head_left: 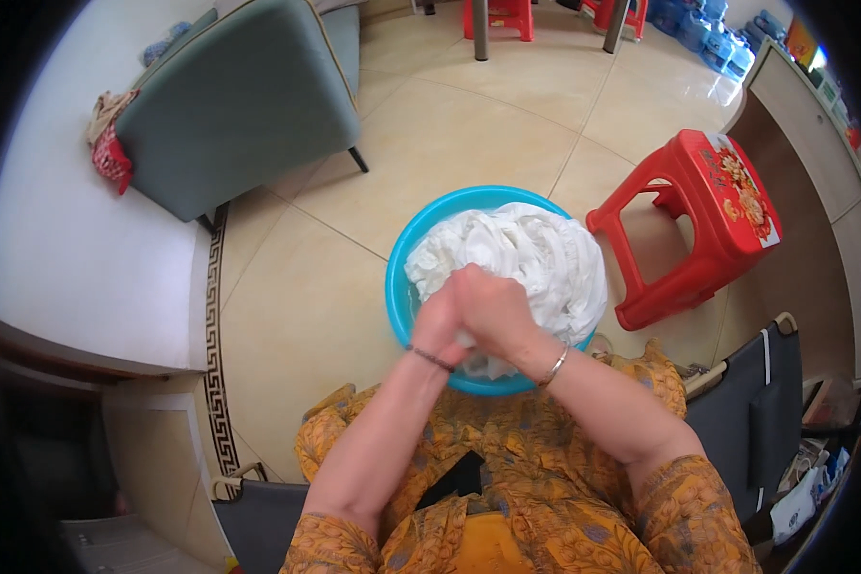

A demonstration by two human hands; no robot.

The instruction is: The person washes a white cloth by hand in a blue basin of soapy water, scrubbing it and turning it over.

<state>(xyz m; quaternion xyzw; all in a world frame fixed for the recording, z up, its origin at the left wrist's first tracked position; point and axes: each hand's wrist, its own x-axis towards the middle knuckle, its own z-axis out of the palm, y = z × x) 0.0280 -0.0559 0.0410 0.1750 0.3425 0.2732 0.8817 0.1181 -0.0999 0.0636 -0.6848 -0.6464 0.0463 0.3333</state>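
cloth (550, 263), heaped white in a blue basin (395, 279), lies mostly ahead and rightward of the left hand (439, 323) and right hand (496, 304), a rounded mass without clear long axis, its bulk nearer the right. both are pressed together over the basin's near-left part; their fingertips are hidden, so i cannot tell their grip.

Bright, fairly even light fills the room. White glare streaks the glossy beige tile floor (488, 124) beside the translucent blue plastic bottles (698, 33). The crumpled white cloth (560, 277) looks pale, its folds softly shaded. The bare left hand (438, 320) and bare right hand (496, 308) are slightly blurred. Edges bow toward the rim, where corners fall black; the lower left is dim.
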